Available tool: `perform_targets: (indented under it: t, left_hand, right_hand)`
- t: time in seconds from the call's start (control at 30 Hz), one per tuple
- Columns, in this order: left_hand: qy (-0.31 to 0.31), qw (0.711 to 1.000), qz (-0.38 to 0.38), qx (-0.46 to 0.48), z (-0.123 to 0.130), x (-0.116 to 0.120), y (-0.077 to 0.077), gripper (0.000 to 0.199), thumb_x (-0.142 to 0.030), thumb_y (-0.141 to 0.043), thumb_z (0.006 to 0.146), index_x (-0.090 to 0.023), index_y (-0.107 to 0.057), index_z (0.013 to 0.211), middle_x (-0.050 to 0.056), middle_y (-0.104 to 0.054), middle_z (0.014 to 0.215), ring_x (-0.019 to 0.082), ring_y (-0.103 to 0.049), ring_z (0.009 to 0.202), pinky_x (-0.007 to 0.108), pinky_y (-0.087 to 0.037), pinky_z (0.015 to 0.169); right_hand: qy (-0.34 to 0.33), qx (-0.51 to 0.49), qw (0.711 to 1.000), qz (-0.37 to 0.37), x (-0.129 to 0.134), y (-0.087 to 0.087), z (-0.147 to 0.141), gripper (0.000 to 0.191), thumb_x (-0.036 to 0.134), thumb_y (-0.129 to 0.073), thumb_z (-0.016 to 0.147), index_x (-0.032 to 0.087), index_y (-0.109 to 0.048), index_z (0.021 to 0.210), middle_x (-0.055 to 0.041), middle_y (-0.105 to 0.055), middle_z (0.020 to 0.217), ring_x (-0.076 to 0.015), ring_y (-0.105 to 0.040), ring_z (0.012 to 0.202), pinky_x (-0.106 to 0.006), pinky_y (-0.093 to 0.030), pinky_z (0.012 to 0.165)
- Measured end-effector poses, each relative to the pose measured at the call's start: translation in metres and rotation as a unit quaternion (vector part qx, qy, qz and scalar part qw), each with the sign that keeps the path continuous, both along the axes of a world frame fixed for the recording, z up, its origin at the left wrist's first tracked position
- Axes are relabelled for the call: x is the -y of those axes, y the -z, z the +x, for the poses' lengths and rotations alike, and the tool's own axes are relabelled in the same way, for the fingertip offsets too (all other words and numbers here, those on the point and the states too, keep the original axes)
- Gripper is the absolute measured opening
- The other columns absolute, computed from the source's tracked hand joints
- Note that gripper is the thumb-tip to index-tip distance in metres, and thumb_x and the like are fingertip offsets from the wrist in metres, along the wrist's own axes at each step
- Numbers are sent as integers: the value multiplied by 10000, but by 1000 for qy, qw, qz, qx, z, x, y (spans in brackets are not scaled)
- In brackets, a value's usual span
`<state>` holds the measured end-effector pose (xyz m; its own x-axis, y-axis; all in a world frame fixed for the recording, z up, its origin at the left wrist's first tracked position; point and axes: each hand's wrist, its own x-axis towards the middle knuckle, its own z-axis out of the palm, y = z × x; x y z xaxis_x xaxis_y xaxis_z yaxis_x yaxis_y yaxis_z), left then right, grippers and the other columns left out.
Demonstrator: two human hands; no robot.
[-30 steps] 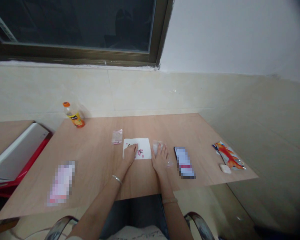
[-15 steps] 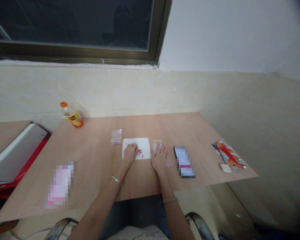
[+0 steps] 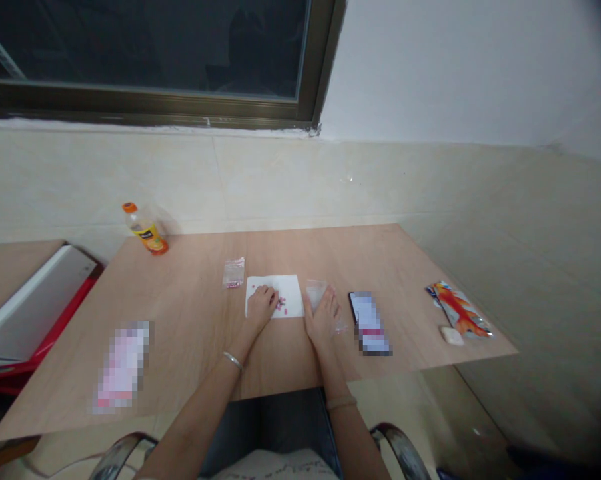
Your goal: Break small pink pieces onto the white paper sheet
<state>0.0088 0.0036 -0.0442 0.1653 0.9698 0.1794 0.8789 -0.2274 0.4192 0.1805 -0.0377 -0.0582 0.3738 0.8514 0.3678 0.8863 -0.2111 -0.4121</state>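
Observation:
A white sheet of paper (image 3: 291,288) lies on the table with several small pink pieces (image 3: 281,304) scattered on it. Over the sheet's left half rests my left hand (image 3: 263,305), its fingers curled down near the pieces; whatever may be between the fingertips is hidden. My right hand (image 3: 322,320) lies to the right of the sheet with its fingers stretched out, partly covering a clear plastic bag (image 3: 315,291). Another small clear bag (image 3: 234,273), with some pink bits along its bottom, sits beyond the sheet on the left.
A phone (image 3: 371,325) lies right of my right hand, and a blurred pinkish flat object (image 3: 123,367) is at the left. Farther off stand an orange-capped bottle (image 3: 149,235), an orange packet (image 3: 461,310) and a small white item (image 3: 451,335). The wooden table (image 3: 290,360) meets a tiled wall.
My right hand's fingers have drawn closer together and tilted rightward, baring more of the plastic bag. My left hand has shifted only slightly over the paper.

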Motion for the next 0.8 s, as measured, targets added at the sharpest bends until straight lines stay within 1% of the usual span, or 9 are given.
perform_targets:
  t: [0.17,0.27,0.37,0.47,0.5,0.57,0.63,0.7,0.8]
  left_hand:
    - [-14,998,16,55,0,3,-7,238,-319,-418,917,-186,-614,898,62,-638,952,164,-575,914,260,-429,810]
    - [-51,995,25,88,-3,3,-12,233,-333,-428,911,-204,-601,1001,43,-643,990,146,-587,928,241,-440,814]
    - [-152,982,32,109,-14,-4,-18,296,-351,-368,925,-199,-561,1090,67,-631,1043,166,-585,968,272,-443,833]
    - [-310,943,35,113,-34,-21,-23,390,-351,-286,930,-116,-478,1174,177,-569,1153,256,-531,1085,394,-411,896]
    - [-354,928,32,111,-41,-28,-23,409,-365,-322,913,-93,-456,1188,215,-538,1192,295,-500,1130,443,-386,920]
    - [-412,904,17,108,-54,-39,-23,454,-394,-454,850,-69,-456,1167,264,-508,1216,358,-459,1173,504,-352,934]
    - [-440,892,-2,109,-64,-48,-22,470,-390,-573,767,-70,-492,1101,284,-508,1214,394,-448,1178,527,-343,932]
    - [-446,887,-21,117,-71,-53,-20,431,-359,-641,698,-89,-532,1016,277,-526,1198,405,-458,1168,527,-348,925]
    - [-437,887,-41,144,-79,-55,-20,281,-283,-648,661,-117,-570,875,247,-573,1132,390,-501,1124,506,-373,901]
  right_hand:
    - [14,-23,999,38,3,-4,1,801,566,-316,894,-15,-198,1431,-263,-340,1428,-338,-281,1334,-518,-219,1063]
    - [28,-33,997,70,6,-6,2,774,556,-344,886,2,-244,1416,-256,-380,1403,-344,-293,1325,-532,-228,1054]
    - [40,-43,993,100,10,-9,3,707,521,-350,889,26,-298,1391,-253,-409,1375,-345,-321,1306,-543,-251,1036]
    - [33,-52,990,129,15,-11,4,645,483,-368,890,41,-339,1359,-245,-451,1333,-333,-354,1284,-535,-277,1027]
    - [29,-55,988,138,17,-11,4,622,471,-375,891,46,-356,1345,-240,-469,1315,-329,-367,1275,-532,-284,1025]
    - [19,-56,987,152,19,-11,4,571,445,-379,896,56,-393,1313,-231,-502,1277,-323,-393,1255,-535,-292,1019]
    - [4,-51,986,160,20,-10,4,521,420,-377,900,67,-430,1280,-225,-527,1241,-321,-415,1237,-543,-300,1011]
    - [-10,-46,985,168,22,-10,5,481,400,-382,900,75,-461,1247,-218,-545,1210,-316,-434,1220,-544,-308,1004]
    - [-16,-48,983,178,25,-12,7,427,374,-396,896,89,-503,1195,-204,-560,1180,-302,-455,1198,-525,-328,996]
